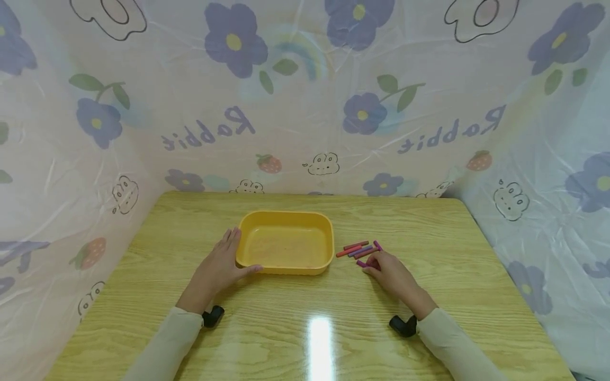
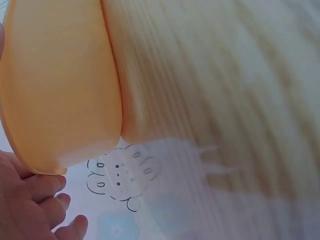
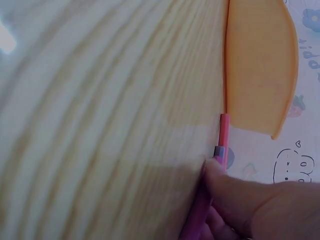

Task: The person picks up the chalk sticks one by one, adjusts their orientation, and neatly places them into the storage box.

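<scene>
A yellow rectangular tub point(image 1: 286, 271) stands on the table. Straight fingers of my left hand point(image 1: 215, 271) rest on its left side, while the thumb lies along the front rim. To the right of the tub, my right hand point(image 1: 393, 272) pinches a magenta crayon-like stick point(image 1: 361, 263) between thumb and fingers; the right wrist view shows this stick point(image 3: 196, 215) under the thumb. Beside these fingertips lie a red stick point(image 1: 348, 252), a dark red stick point(image 1: 356, 245), a violet stick point(image 1: 359, 251) and a brownish stick point(image 1: 366, 253). Another magenta stick point(image 1: 378, 245) shows just past the fingers.
The wood-grain table point(image 1: 267, 328) carries a bright light reflection near its front. A patterned sheet point(image 1: 295, 116) with flowers and rabbits hangs behind the table and along both sides. Each wrist bears a black device point(image 1: 404, 326).
</scene>
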